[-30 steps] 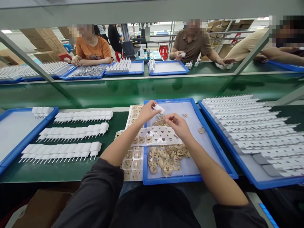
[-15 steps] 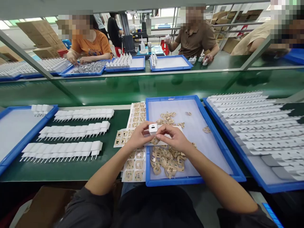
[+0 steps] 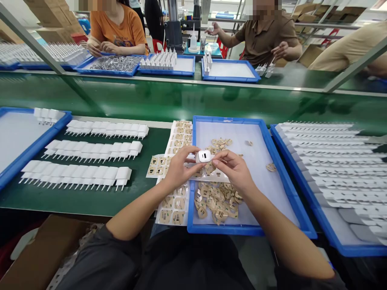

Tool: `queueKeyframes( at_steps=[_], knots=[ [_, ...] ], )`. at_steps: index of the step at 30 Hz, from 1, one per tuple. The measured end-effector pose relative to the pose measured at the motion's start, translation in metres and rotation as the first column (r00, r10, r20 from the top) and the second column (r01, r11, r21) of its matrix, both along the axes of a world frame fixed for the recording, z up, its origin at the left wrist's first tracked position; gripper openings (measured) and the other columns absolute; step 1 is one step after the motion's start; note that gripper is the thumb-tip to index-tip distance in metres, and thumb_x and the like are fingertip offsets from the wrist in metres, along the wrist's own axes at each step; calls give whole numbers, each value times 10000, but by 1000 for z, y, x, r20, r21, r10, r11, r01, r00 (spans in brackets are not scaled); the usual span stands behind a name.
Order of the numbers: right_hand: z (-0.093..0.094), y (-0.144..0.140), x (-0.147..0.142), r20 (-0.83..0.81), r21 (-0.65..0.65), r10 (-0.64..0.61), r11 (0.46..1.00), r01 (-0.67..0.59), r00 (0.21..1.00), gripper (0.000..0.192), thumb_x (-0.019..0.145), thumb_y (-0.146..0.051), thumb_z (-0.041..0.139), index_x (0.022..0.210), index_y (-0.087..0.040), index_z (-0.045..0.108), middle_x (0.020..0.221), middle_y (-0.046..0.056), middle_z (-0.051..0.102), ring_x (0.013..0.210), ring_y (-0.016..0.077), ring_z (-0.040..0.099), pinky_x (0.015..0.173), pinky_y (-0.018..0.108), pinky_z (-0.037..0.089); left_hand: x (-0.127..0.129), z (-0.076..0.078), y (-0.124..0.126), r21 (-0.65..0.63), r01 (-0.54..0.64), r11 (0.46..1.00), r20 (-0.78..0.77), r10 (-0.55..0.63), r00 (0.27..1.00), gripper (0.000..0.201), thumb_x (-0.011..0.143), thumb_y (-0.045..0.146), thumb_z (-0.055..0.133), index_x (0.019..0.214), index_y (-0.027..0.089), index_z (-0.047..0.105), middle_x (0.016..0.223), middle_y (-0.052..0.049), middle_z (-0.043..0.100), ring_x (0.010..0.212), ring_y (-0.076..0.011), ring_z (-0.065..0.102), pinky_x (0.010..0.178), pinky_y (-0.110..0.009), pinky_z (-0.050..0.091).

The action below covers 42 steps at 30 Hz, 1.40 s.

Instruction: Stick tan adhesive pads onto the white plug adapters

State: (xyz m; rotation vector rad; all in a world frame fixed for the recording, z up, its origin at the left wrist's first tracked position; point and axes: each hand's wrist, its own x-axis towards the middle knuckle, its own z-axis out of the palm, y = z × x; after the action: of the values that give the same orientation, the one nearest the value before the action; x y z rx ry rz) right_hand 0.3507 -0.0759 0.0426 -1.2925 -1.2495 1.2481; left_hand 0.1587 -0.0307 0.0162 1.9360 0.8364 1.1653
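Observation:
My left hand [image 3: 179,170] holds a white plug-in charger [image 3: 204,156] between thumb and fingers, its face with a dark port slot turned up towards me. At the charger's right edge, the thumb and fingertips of my right hand [image 3: 235,168] are pinched together; anything between them is too small to make out. Under my hands lies a sheet of tan die-cut stickers [image 3: 155,166], reaching over the rim of a blue tray [image 3: 225,230]. Loose tan sticker backings [image 3: 218,203] are heaped inside that tray.
More sticker sheets [image 3: 172,211] lie along the tray's left side. Rows of white chargers [image 3: 75,174] stand left on the green bench, beside another blue tray [image 3: 36,146]. At right, a blue tray [image 3: 328,233] holds many chargers. Co-workers sit across behind a green divider [image 3: 169,98].
The view has tipped down and shifted. The charger's port face is turned more towards me, and my right fingertips have moved to its right edge.

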Motion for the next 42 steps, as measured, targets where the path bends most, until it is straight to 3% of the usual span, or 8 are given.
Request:
queueKeyframes(
  at_steps=[4, 7, 28, 42],
  knots=[
    [4, -5, -7, -67, 64, -119, 990, 124, 991, 384, 745, -424, 665, 918, -107, 533, 915, 21, 593, 824, -44, 559, 753, 60, 497, 4, -2, -3, 224, -30, 974, 14, 27, 1000, 353, 806, 253, 702, 1109, 177, 538, 1078, -67, 559, 993, -119, 560, 701, -182, 591],
    [4, -8, -13, -80, 78, -169, 982, 175, 982, 378, 750, -417, 661, 921, -108, 526, 952, 26, 598, 866, -37, 572, 792, 65, 511, 6, -5, -6, 296, -26, 955, -5, 29, 1000, 388, 794, 233, 713, 1131, 181, 527, 1084, -73, 556, 1006, -130, 556, 680, -179, 588],
    [6, -10, -16, 36, 87, -189, 979, 185, 981, 387, 770, -443, 634, 941, -112, 530, 914, 14, 589, 823, -48, 575, 791, 63, 510, 5, -3, -8, 349, 4, 937, -62, 19, 998, 404, 793, 228, 722, 1145, 184, 528, 1073, -73, 571, 1013, -141, 554, 671, -184, 561],
    [-1, -13, -18, 212, 181, -273, 955, 237, 938, 392, 760, -478, 633, 955, -145, 566, 952, -1, 590, 908, -35, 591, 877, 92, 523, 6, -3, -8, 471, -48, 881, -95, 105, 990, 376, 799, 245, 713, 1119, 173, 530, 1029, -79, 594, 930, -140, 564, 705, -244, 531]
  ],
)
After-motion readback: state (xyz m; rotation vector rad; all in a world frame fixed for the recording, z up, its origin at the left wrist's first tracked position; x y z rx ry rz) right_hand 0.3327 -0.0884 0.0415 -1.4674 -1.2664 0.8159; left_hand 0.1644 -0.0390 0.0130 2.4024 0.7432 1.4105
